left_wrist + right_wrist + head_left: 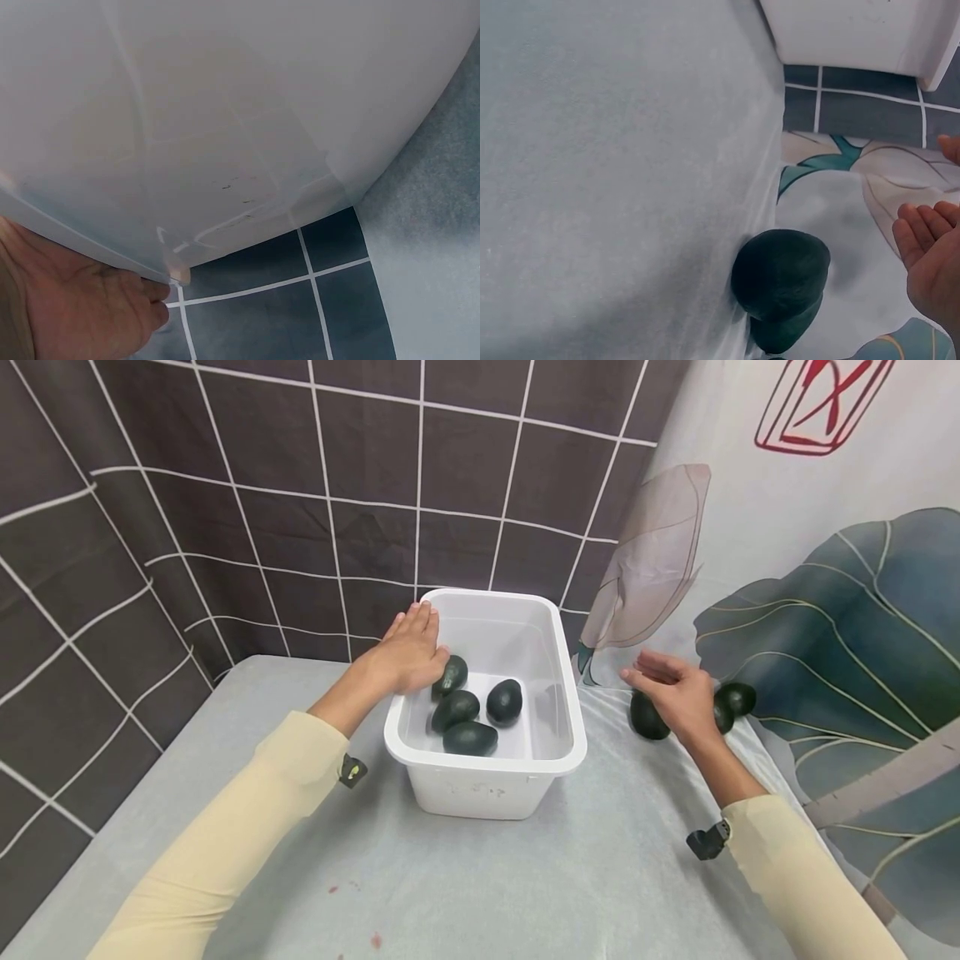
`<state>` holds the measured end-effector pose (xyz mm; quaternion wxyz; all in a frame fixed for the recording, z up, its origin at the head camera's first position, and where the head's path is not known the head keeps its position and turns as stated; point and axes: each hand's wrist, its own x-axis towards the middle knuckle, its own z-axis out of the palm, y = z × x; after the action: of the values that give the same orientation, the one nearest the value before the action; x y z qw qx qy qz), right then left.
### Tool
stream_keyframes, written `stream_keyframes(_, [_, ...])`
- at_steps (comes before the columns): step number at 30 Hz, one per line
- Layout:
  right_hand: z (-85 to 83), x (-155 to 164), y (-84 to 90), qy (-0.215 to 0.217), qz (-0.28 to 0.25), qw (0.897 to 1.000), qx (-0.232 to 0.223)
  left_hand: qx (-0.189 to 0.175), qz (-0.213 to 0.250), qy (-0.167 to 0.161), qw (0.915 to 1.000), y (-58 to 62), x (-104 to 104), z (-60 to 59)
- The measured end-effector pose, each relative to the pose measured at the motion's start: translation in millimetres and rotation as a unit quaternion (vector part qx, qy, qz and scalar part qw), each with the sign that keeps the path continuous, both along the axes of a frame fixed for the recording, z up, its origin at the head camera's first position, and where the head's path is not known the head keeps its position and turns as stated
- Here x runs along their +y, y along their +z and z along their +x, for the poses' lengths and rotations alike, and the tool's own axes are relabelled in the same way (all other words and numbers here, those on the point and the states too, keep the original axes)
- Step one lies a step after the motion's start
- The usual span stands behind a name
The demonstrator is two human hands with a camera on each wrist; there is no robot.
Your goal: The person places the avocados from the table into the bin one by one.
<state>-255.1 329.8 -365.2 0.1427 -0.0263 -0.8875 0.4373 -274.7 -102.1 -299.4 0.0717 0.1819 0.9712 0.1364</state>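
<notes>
A white plastic basin stands on the table with several dark green avocados lying at its left and near end. My left hand rests on the basin's left rim, fingers straight and pointing away; the left wrist view shows this hand against the rim from below. My right hand hovers at the right, fingers slightly bent with nothing in them. Beneath and behind it are more avocados, partly hidden by the hand. In the right wrist view one avocado overlaps another, apart from the fingers.
A pale grey cloth covers the table. Behind the basin hangs a dark curtain with a white grid. On the right, a white cloth printed with large leaves hangs close beside the loose avocados.
</notes>
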Motion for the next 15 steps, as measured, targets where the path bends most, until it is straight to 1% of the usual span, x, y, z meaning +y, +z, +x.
stream_keyframes(8, [2.6, 6, -3.4, -0.016, 0.006, 1.0, -0.016, 0.001, -0.002, -0.002, 1.0, -0.1, 0, -0.2])
stream_keyframes(15, [5.4, 11, -6.5, -0.018, -0.006, 1.0, -0.013, -0.001, -0.001, 0.001, 1.0, -1.4, 0, -1.7])
